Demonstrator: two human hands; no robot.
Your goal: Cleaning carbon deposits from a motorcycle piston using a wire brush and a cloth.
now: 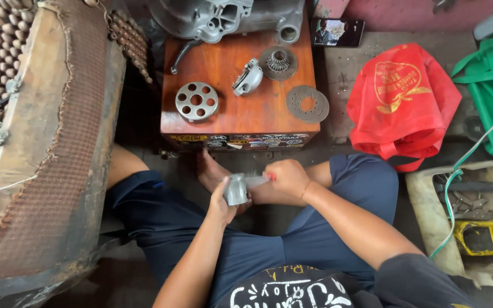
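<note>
— What has the person got in hand?

— The left hand (222, 201) has its grip clamped around a small grey metal cup-shaped part (235, 189), held low between the knees, just in front of the bare foot (211, 171). The right hand (287, 177) is closed on a slim tool with a red handle (259, 181), and the pale tip of that tool meets the side of the metal part.

— And where is that in relation to the desk?

— Just below its near edge. The small wooden desk (229, 111) stands right ahead of the seated person, and the part is held off it, over the lap.

— What lies on the desk?

— A round metal disc with a ring of holes (196, 101) at the near left, a curved grey cover piece (247, 76) in the middle, a toothed gear on a flat plate (278, 61) just beside it, and a thin perforated disc (307, 104) hanging a little over the right edge. A large grey engine casing (223, 17) sits at the far end (its top is cut off by the frame).

— Anything around?

— A red bag (401, 100) on the floor to the right, a green bag (492, 85) beyond it, and a worn seat (47, 142) to the left.
</note>
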